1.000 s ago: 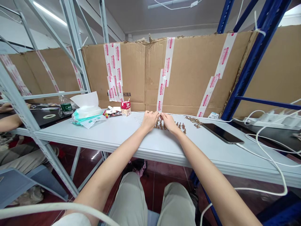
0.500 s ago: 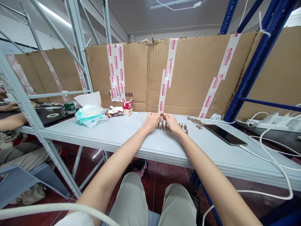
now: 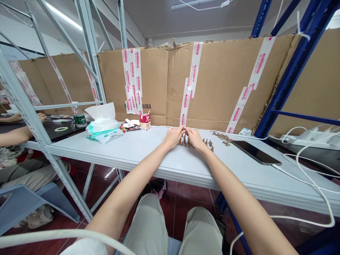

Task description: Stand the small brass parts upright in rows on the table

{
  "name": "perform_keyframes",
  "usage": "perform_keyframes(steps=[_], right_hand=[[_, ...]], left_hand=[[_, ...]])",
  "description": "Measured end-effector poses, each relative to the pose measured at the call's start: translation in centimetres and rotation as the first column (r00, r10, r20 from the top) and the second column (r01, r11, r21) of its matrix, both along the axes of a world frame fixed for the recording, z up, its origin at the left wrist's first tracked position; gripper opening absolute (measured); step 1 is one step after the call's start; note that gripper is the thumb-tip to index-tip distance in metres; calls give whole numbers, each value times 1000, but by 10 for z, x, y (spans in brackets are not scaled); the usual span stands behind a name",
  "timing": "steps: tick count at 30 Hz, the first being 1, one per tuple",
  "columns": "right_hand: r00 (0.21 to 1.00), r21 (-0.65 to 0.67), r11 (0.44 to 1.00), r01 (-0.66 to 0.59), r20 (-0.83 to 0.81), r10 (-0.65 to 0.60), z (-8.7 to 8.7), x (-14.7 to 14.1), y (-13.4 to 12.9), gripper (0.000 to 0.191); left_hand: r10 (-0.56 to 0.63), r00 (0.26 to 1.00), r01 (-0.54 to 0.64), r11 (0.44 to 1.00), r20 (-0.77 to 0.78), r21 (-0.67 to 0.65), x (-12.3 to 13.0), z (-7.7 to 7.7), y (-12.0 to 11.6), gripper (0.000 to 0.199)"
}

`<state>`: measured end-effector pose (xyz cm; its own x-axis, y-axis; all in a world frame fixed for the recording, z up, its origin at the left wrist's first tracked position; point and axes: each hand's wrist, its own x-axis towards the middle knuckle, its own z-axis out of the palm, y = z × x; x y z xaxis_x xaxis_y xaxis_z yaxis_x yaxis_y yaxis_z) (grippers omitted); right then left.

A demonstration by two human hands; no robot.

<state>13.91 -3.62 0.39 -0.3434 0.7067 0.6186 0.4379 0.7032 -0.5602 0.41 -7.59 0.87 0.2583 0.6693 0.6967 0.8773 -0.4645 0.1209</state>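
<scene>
My left hand [image 3: 172, 137] and my right hand [image 3: 194, 138] meet fingertip to fingertip over the table [image 3: 148, 152]. The fingers of both are pinched together on a tiny brownish piece too small to make out. Below and between them, several small bronze-coloured metal pieces [image 3: 183, 141] stand upright in rows. More of these upright pieces [image 3: 208, 143] show just right of my right hand. Farther right lies a loose pile of flat bronze-coloured bits [image 3: 222, 137]. Left of my left hand, small clear pieces [image 3: 158, 135] are scattered on the tabletop.
A phone [image 3: 256, 152] with a white cable lies at the right. To the left are a drink carton [image 3: 145, 122], wrappers [image 3: 130, 124] and a tissue pack [image 3: 102, 124]. A cardboard wall [image 3: 212, 81] closes the back. Another person's arm [image 3: 18, 136] is at far left.
The whole view has shifted very slightly. My two hands stay together in the same place over the upright pieces, with hardly any visible finger movement.
</scene>
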Motion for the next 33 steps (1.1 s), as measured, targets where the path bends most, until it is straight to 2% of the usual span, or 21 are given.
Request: perform_keyframes(steps=[2, 5, 7, 9, 11, 13, 16, 20, 23, 26, 30, 33], right_hand=[[1000, 9, 1000, -12, 11, 12, -1, -1, -1, 40], [999, 28, 999, -29, 23, 28, -1, -2, -3, 40], [999, 38, 999, -29, 37, 27, -1, -3, -5, 40], [998, 44, 999, -11, 58, 8, 0, -3, -7, 39], [997, 53, 998, 16, 75, -20, 2, -2, -8, 37], [997, 58, 998, 30, 72, -35, 4, -2, -9, 35], [999, 40, 999, 1, 47, -3, 6, -1, -11, 29], [998, 32, 998, -48, 44, 47, 7, -1, -12, 25], [998, 48, 998, -48, 53, 46, 8, 0, -13, 21], [994, 83, 996, -43, 101, 34, 10, 1, -15, 19], [980, 124, 992, -24, 197, -1, 10, 2, -18, 21], [983, 104, 995, -8, 181, -11, 10, 2, -19, 24]], left_hand=[[-12, 998, 13, 1000, 59, -5, 0, -1, 2, 27], [-81, 953, 111, 990, 291, -86, 0, -3, 7, 33], [-157, 851, 277, 945, 502, -173, 1, -3, 11, 37], [-199, 700, 468, 853, 685, -230, 1, -3, 13, 37], [-190, 577, 592, 767, 794, -246, 1, -1, 14, 37], [-173, 521, 637, 730, 836, -246, 0, 0, 14, 38], [-167, 487, 652, 722, 857, -230, -2, 1, 13, 36], [-164, 476, 639, 740, 864, -211, -4, 1, 15, 30], [-151, 503, 610, 760, 851, -225, -4, 0, 18, 28], [-151, 550, 580, 776, 821, -246, -5, -4, 23, 24], [-204, 656, 500, 838, 726, -217, -8, -9, 27, 19], [-244, 688, 476, 863, 683, -171, -9, -10, 25, 21]])
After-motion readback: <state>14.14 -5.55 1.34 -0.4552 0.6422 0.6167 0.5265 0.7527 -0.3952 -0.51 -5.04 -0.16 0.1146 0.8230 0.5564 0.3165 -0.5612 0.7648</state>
